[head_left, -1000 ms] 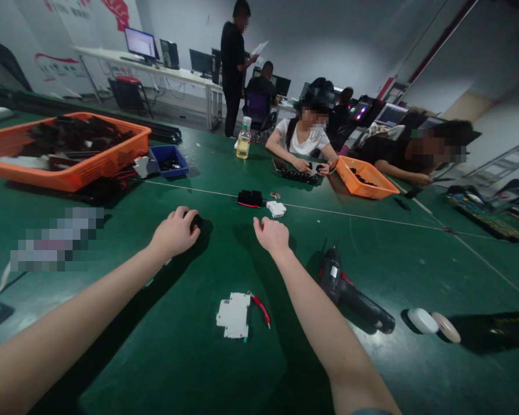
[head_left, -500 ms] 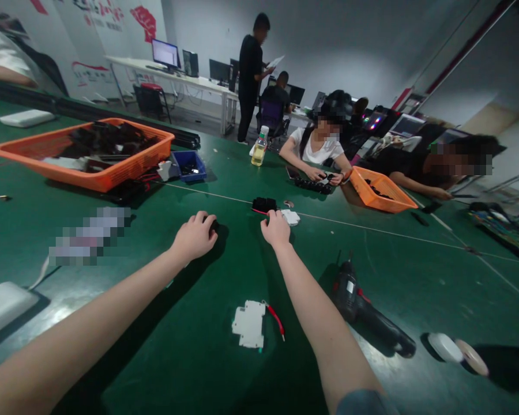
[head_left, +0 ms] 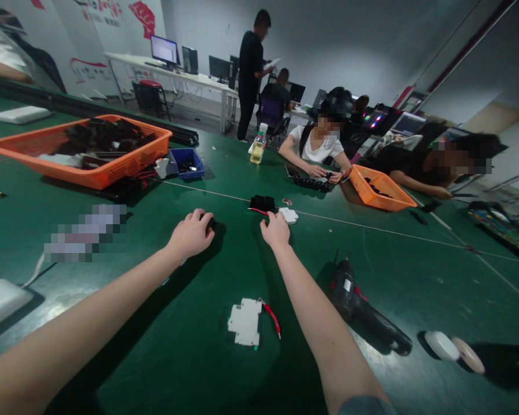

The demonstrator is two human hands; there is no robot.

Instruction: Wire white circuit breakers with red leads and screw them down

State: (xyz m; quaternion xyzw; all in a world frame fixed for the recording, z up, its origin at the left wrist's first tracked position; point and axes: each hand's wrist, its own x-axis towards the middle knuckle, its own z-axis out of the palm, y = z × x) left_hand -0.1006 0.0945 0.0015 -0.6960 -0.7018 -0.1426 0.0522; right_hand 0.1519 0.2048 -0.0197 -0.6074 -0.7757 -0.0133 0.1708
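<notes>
My left hand (head_left: 192, 232) is curled over a small dark object (head_left: 210, 222) on the green table, which shows only in part at its fingertips. My right hand (head_left: 275, 230) has its fingers bent at a red wire end, just in front of a black block (head_left: 262, 203). Beside its fingers lies a white part (head_left: 288, 215). Nearer to me, between my forearms, a flat white module (head_left: 245, 323) rests with a short red wire (head_left: 272, 320) at its upper right.
Orange basket (head_left: 108, 170) and blue tray (head_left: 187, 163) stand at the left, a bottle (head_left: 258, 147) beyond my hands. A power drill (head_left: 363, 308) lies right of my right forearm. Across the table, a person handles parts near another orange basket (head_left: 383, 199).
The view has shifted slightly, so the table items appear a little further left. My right fingers have moved slightly away from the black block, and more of the red wire shows.
</notes>
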